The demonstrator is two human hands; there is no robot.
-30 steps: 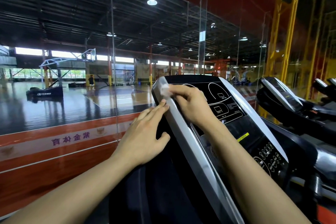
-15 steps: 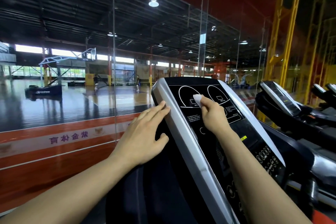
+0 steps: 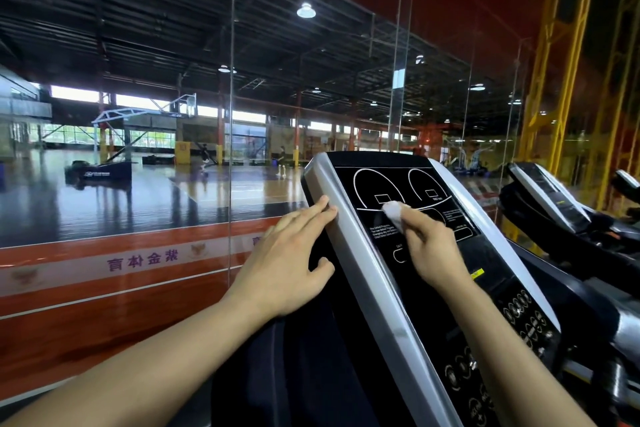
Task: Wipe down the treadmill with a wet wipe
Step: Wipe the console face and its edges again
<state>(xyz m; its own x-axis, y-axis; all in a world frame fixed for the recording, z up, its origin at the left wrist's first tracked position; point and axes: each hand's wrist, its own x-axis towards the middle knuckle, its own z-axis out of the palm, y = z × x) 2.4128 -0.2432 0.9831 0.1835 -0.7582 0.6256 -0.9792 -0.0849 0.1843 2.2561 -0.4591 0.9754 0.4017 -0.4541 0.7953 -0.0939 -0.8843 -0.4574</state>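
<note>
Nearest the camera, two bare forearms reach forward over the treadmill console, a black panel tilted away and edged by a silver side rail. The left hand lies flat with its fingers straight and together, their tips touching the silver side rail, its thumb spread out below; it holds nothing. Just right of it, across the rail, the right hand has its fingers curled round a crumpled white wet wipe and presses it onto the black panel, at the lower edge of the white outlined arcs printed there. The wipe sticks out past the fingertips, up and left of the knuckles. Below the right wrist, rows of round buttons run down the console. Right of the right hand, a second treadmill stands near. Beyond both hands, glass panes front a basketball court with a hoop stand and small distant figures.
</note>
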